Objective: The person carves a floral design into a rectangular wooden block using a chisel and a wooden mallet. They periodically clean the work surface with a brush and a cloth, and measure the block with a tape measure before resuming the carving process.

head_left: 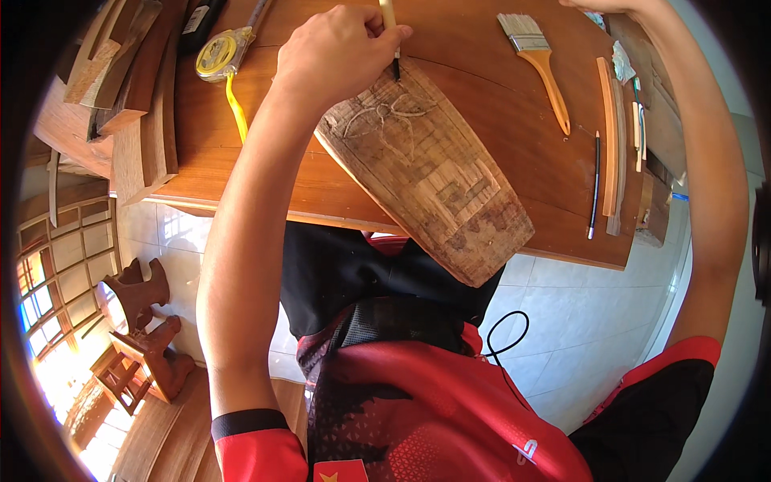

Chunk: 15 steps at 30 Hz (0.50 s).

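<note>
My left hand (341,52) is closed at the top of the view, gripping a slim chisel-like tool (389,14) with a pale handle and a narrow dark end. That dark end meets the far end of a carved wooden board (450,173). The board lies aslant, its near end jutting past the table's front edge. A looping flower-like relief shows on its far half, angular carved lines on its near half. At the upper right edge, my right hand (614,5) reaches over the far side of the table, mostly cut off by the frame; its grip is hidden.
The brown wooden table (490,104) bears a flat paintbrush (542,68), a dark pencil (595,185) and wood strips (608,145) at right. A yellow tape measure (223,55) lies at left, beside stacked curved wood pieces (144,120). A black cord (510,321) loops below.
</note>
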Each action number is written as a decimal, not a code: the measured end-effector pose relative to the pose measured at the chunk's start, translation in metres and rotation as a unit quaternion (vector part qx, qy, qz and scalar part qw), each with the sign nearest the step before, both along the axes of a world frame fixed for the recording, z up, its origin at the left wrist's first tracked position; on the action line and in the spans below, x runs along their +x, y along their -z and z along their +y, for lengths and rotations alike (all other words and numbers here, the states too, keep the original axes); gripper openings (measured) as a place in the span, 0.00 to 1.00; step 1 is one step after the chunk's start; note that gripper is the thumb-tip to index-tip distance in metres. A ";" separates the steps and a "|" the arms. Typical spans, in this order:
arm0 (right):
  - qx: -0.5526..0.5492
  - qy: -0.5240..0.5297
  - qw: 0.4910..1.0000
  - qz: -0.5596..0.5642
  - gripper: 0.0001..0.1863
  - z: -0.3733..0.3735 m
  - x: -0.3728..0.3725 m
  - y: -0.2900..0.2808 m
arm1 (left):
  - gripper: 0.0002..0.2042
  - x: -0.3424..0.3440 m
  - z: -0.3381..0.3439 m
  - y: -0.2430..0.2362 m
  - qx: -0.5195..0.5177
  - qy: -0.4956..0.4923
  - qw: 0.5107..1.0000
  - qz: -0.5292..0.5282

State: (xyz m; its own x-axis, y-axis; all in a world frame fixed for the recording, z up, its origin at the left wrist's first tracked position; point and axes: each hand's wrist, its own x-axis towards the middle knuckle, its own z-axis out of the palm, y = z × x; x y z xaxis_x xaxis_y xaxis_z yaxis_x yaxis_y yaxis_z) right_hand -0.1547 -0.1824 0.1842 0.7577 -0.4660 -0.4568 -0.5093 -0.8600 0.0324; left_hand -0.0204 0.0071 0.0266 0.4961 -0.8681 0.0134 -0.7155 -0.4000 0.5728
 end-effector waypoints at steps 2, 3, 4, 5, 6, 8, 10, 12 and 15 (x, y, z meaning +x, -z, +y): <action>0.019 0.041 0.998 -0.037 0.17 -0.004 0.000 0.005 | 0.25 0.000 0.002 0.001 0.010 -0.006 1.000 -0.005; 0.009 0.010 0.999 -0.036 0.16 -0.007 -0.001 0.008 | 0.25 -0.001 0.001 0.001 0.006 -0.008 1.000 -0.014; 0.000 -0.021 0.999 -0.034 0.16 -0.008 -0.001 0.012 | 0.25 -0.003 0.001 0.001 0.002 -0.010 1.000 -0.024; -0.008 -0.053 0.998 -0.032 0.16 -0.009 -0.001 0.014 | 0.25 -0.004 0.001 0.001 0.014 -0.017 0.999 -0.028; 0.000 -0.031 0.999 -0.035 0.16 -0.009 -0.002 0.013 | 0.24 -0.005 0.001 0.000 0.027 -0.024 0.999 -0.031; 0.013 0.015 0.999 -0.039 0.16 -0.001 -0.003 0.007 | 0.24 -0.007 -0.001 -0.004 0.035 -0.025 0.999 -0.028; 0.000 0.003 1.000 -0.024 0.16 -0.003 -0.005 0.003 | 0.24 -0.011 -0.006 -0.007 0.027 -0.011 0.999 -0.014; 0.019 -0.013 0.999 -0.023 0.16 -0.003 0.003 0.005 | 0.24 -0.007 -0.001 -0.002 0.037 -0.024 0.998 -0.040; 0.005 0.013 1.000 0.022 0.15 0.004 0.005 0.001 | 0.23 -0.006 -0.003 0.000 0.042 -0.014 0.998 -0.053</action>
State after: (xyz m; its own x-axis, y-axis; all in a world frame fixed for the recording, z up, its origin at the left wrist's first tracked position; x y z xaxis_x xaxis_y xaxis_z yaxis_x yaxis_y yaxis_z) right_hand -0.1493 -0.1783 0.1828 0.7243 -0.4810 -0.4939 -0.5303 -0.8465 0.0468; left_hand -0.0263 0.0038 0.0271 0.5200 -0.8542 -0.0046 -0.7578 -0.4638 0.4589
